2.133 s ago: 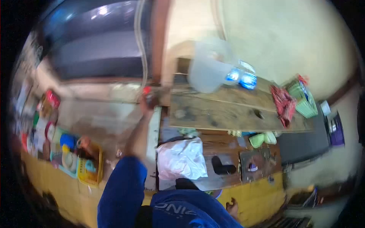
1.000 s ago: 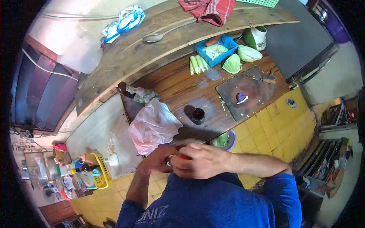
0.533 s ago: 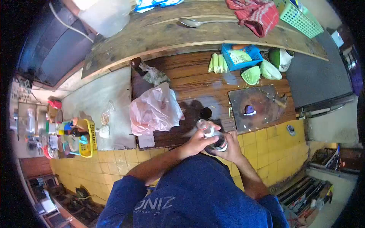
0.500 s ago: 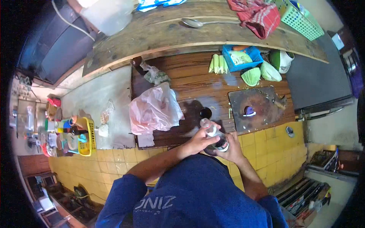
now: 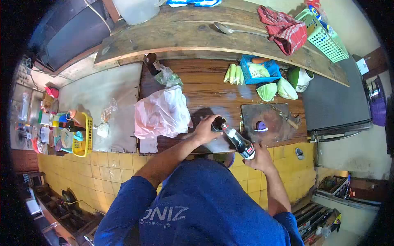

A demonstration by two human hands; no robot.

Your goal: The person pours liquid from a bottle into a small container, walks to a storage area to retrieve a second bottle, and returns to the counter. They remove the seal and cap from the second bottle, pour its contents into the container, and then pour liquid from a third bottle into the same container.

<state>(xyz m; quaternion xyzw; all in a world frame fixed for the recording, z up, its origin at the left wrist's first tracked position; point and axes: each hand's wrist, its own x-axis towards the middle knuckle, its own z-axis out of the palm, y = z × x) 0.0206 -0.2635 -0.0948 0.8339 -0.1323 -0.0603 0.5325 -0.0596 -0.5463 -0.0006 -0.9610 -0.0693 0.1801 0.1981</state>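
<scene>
My left hand point(image 5: 205, 130) is closed around a small dark cup point(image 5: 218, 124) above the wooden table. In my right hand point(image 5: 261, 158) is a clear bottle point(image 5: 237, 140) with a dark label and dark liquid inside, gripped near its base. The bottle is tilted, its neck pointing at the cup's mouth; whether liquid is flowing cannot be made out. To the right, a cutting board point(image 5: 269, 115) carries a small purple and white object point(image 5: 261, 126) and a knife point(image 5: 292, 122).
A pale plastic bag point(image 5: 162, 112) lies on the table's left side. Behind the board are a blue basket point(image 5: 248, 74), pale green stalks point(image 5: 232, 74) and cut cabbage point(image 5: 266, 92). A wooden shelf point(image 5: 176, 39) crosses the back, holding a spoon point(image 5: 223, 28) and red cloth point(image 5: 283, 30).
My left hand has left the bottle and taken hold of the cup, which stood on the table. My right hand has moved slightly right, and the bottle now leans toward the cup.
</scene>
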